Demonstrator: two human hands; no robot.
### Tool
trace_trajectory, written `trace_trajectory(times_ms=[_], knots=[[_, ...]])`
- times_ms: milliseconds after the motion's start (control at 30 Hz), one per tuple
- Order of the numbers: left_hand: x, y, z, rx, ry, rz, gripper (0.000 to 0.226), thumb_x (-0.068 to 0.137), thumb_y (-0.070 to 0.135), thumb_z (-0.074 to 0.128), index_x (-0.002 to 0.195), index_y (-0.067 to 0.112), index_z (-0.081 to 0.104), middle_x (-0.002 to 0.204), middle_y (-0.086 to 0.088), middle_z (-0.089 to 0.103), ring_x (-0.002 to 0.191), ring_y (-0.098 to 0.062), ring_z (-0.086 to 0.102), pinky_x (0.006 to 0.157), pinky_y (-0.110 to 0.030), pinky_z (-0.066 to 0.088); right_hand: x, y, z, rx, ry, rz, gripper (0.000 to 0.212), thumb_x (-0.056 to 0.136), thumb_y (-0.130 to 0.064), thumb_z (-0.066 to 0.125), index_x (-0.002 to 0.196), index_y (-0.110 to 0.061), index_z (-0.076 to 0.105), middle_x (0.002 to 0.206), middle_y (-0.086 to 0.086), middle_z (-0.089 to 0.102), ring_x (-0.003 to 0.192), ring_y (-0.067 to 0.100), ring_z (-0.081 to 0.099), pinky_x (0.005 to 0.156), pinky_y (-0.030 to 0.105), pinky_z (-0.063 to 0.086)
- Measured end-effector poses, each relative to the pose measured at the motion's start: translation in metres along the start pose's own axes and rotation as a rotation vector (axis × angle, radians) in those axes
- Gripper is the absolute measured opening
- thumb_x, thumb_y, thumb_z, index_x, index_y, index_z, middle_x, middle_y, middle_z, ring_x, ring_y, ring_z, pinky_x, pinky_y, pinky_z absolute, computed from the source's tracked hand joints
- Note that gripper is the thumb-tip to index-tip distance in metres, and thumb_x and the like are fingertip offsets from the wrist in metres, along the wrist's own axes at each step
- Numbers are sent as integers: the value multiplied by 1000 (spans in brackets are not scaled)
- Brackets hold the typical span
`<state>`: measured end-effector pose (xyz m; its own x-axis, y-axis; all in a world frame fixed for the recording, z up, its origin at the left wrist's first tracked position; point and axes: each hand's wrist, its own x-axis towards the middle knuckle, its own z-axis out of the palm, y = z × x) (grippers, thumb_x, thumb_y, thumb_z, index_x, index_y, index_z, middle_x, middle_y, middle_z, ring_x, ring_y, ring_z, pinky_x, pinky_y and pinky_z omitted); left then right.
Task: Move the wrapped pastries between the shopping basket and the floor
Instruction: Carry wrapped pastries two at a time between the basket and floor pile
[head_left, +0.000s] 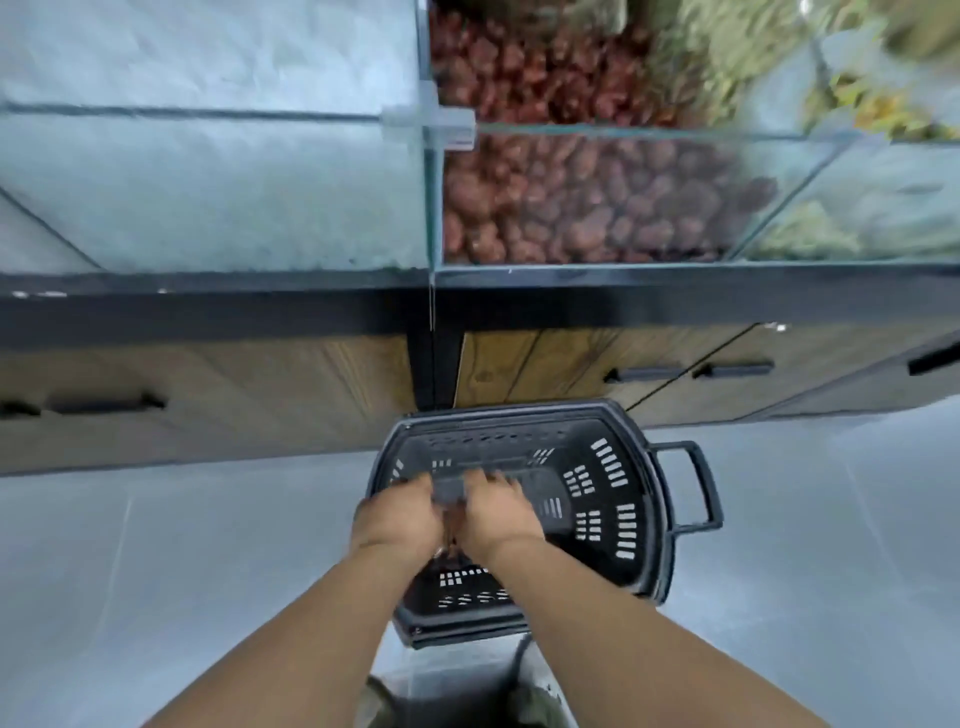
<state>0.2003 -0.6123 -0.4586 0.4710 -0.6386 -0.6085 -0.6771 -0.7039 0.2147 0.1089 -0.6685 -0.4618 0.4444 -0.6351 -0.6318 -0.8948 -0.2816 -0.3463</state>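
The wrapped pastries (453, 522), a reddish-brown bundle smeared by motion blur, sit squeezed between the person's two hands, low inside the black slotted plastic shopping basket (509, 413). The left hand (396, 519) presses against the bundle from one side and the right hand (500, 512) from the other, heels of the palms nearly meeting, so only a narrow strip of the pastries shows in the gap. Both sets of fingers bend forward and down over the bundle, grasping it; the fingertips are too blurred to make out. The basket stands on the pale grey floor (156, 571), its black loop handle (698, 488) folded out to the right. Just beyond it is a wood-fronted cabinet (519, 364) under a glass display case of reddish-brown produce (571, 218).
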Motion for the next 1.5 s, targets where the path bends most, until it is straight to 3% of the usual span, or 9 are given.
trace_trajectory(times_ms=[433, 633, 833, 1067, 1233, 1367, 1500], knots=[[-201, 16, -189, -234, 436, 261, 24, 98, 25, 40, 111, 19, 58, 105, -2, 58, 97, -21, 56, 79, -34, 45, -198, -97, -149, 117, 358, -436, 39, 97, -27, 44, 134, -17, 45, 131, 7, 49, 118, 27, 42, 99, 37, 36], [-260, 1, -235, -337, 634, 139, 24, 97, 26, 42, 104, 16, 62, 100, -5, 63, 92, -21, 57, 77, -34, 45, -239, -136, -186, 160, 380, -624, 38, 95, -27, 49, 131, -17, 50, 124, 5, 54, 114, 23, 49, 98, 38, 41], [-312, -43, -249, -343, 695, -169, 25, 98, 26, 39, 109, 22, 60, 107, -1, 64, 98, -23, 57, 70, -28, 36, -267, -176, -190, 96, 223, -785, 35, 95, -28, 48, 129, -20, 50, 121, -2, 55, 114, 15, 49, 98, 30, 41], [-382, -134, -232, -485, 704, -454, 23, 98, 26, 38, 110, 25, 58, 111, -2, 63, 101, -26, 57, 77, -29, 41, -305, -252, -150, -147, -41, -953, 34, 95, -31, 48, 127, -22, 52, 121, -2, 57, 108, 14, 55, 90, 25, 42], [-441, -211, -221, -560, 769, -557, 24, 98, 21, 39, 110, 20, 59, 109, -10, 63, 99, -28, 57, 81, -30, 44, -343, -322, -95, -288, -179, -1038, 35, 94, -30, 49, 128, -19, 54, 125, -1, 57, 114, 15, 53, 90, 22, 37], [-487, -274, -218, -595, 855, -652, 21, 96, 22, 41, 107, 21, 60, 100, -5, 65, 94, -26, 58, 69, -27, 39, -376, -381, -42, -308, -237, -1105, 33, 95, -31, 49, 125, -19, 56, 123, -1, 58, 110, 15, 54, 82, 19, 36], [-525, -327, -211, -618, 923, -748, 18, 94, 28, 44, 101, 25, 60, 92, 3, 62, 94, -23, 58, 72, -28, 44, -410, -428, 3, -328, -264, -1179, 34, 95, -29, 49, 127, -17, 54, 123, -1, 57, 111, 15, 54, 86, 20, 37]])
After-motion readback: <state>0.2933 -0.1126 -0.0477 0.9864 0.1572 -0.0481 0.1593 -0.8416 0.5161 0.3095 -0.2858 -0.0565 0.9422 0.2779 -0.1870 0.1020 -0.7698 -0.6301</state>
